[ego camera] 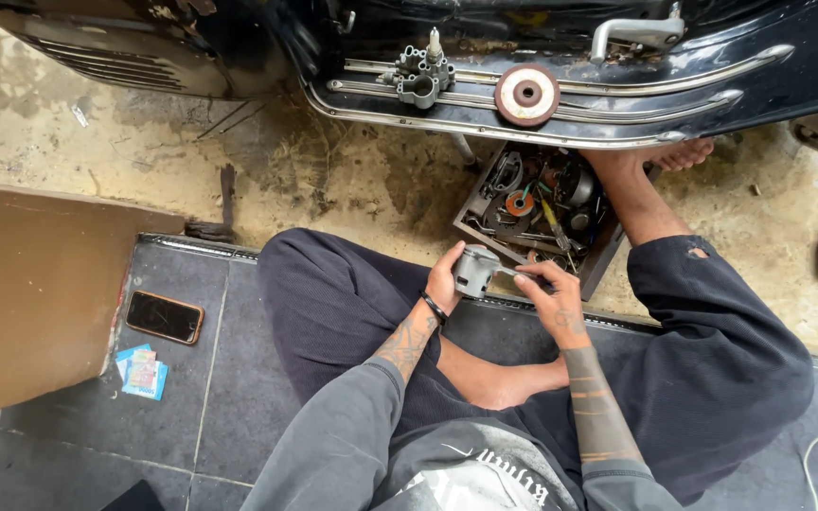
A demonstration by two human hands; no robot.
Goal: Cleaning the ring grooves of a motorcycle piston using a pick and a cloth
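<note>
A single grey metal piston is held above the lap, gripped from its left side by the left hand, whose fingers are closed round it. At its right side, the right hand is pinched together on a small pin touching the piston. Both forearms are bent inward over crossed legs. Just beyond, one wooden box of parts is seen on the floor; one phone lies well apart on the tiles.

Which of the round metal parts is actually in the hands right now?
The grey cylindrical part, held in the left hand while the right hand touches it. The rusty disc rests on the vehicle's running board, untouched.
</note>
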